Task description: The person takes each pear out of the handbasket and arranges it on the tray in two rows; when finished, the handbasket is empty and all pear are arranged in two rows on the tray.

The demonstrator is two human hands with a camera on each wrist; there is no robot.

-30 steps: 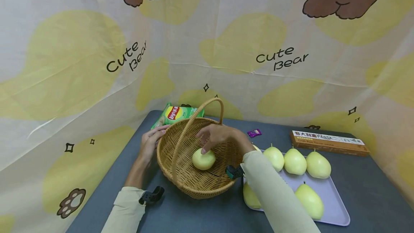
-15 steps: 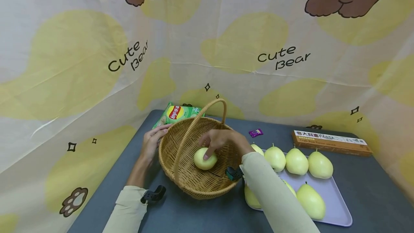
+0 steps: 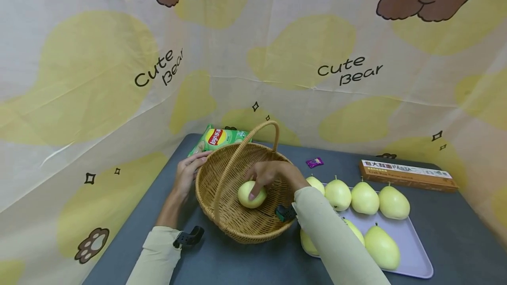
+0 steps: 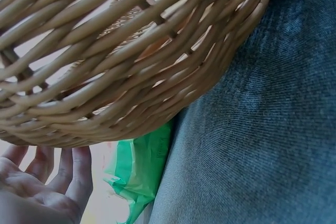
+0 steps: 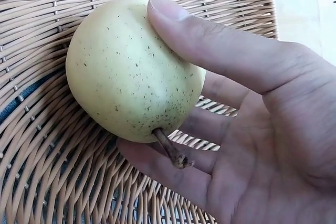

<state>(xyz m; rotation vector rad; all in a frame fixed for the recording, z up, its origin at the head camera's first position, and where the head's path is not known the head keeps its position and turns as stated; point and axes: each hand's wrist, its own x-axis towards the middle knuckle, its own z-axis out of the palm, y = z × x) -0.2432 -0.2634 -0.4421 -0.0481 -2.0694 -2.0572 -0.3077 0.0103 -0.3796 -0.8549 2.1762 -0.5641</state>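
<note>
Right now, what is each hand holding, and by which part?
The right hand grips the pear round its body, inside the wicker basket. The left hand rests on the basket's outer rim.

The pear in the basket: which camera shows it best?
Right wrist view: the pear fills the frame, stem and speckles plain, right hand holding it. Head view shows it small in the basket, partly behind fingers. Left wrist view shows only wicker.
</note>
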